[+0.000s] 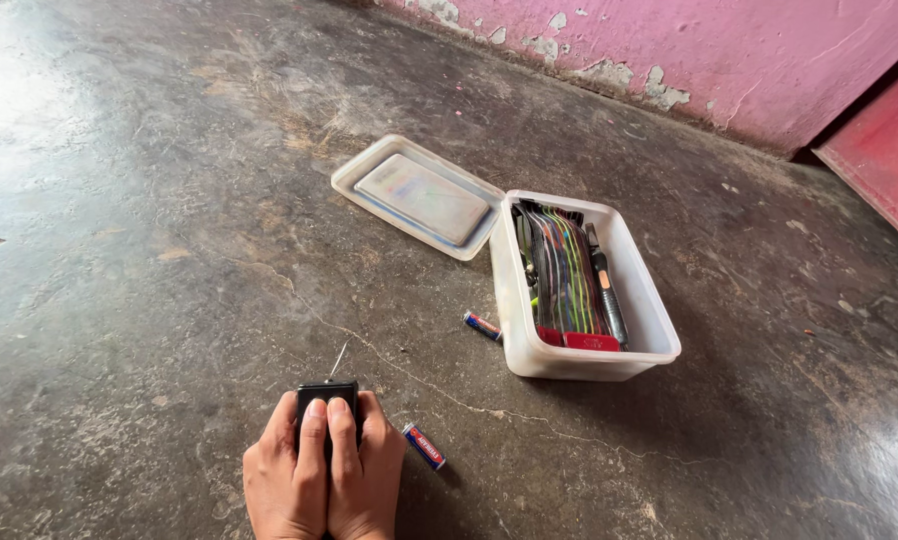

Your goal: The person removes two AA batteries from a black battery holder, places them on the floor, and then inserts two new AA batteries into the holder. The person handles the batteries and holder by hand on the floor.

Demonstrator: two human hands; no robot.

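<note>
Your two hands sit pressed side by side low on the floor, fingers pointing away from you. Your left hand and right hand are both curled around a small black device, thumbs lying on top of it, a thin wire sticking out of its far end. A battery lies just beside your right hand, another battery near the open white plastic box of tools, its lid touching the box's far corner.
</note>
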